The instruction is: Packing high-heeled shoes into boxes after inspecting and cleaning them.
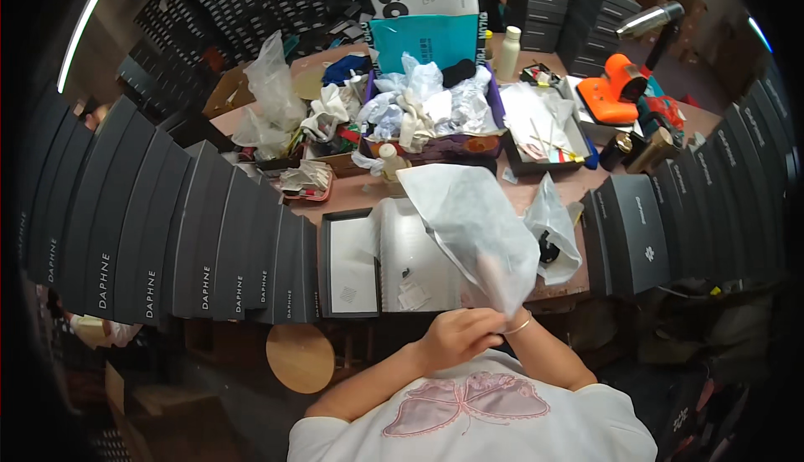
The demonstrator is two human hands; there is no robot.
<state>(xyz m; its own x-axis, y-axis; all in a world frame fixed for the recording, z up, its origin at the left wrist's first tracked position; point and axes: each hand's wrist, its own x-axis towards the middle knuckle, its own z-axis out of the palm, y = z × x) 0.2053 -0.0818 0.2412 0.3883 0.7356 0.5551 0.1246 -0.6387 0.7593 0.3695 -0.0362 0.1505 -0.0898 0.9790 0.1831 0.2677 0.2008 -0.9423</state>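
Both hands, left hand (456, 336) and right hand (501, 294), have fingers closed on a white translucent tissue sheet (473, 223); the open dark box (368, 265) on the tabletop awaits, unclosed.

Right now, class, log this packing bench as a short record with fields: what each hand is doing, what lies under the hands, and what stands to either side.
Left hand: left hand closed around the lower end of a translucent white tissue sheet.
Right hand: right hand mostly hidden behind that sheet; a thin bracelet shows at the wrist.
Below the hands: open dark grey box with white lining.
Left side: row of upright dark grey boxes.
Right side: closed dark boxes; small clear plastic bag.
Behind: purple tray of crumpled white paper.
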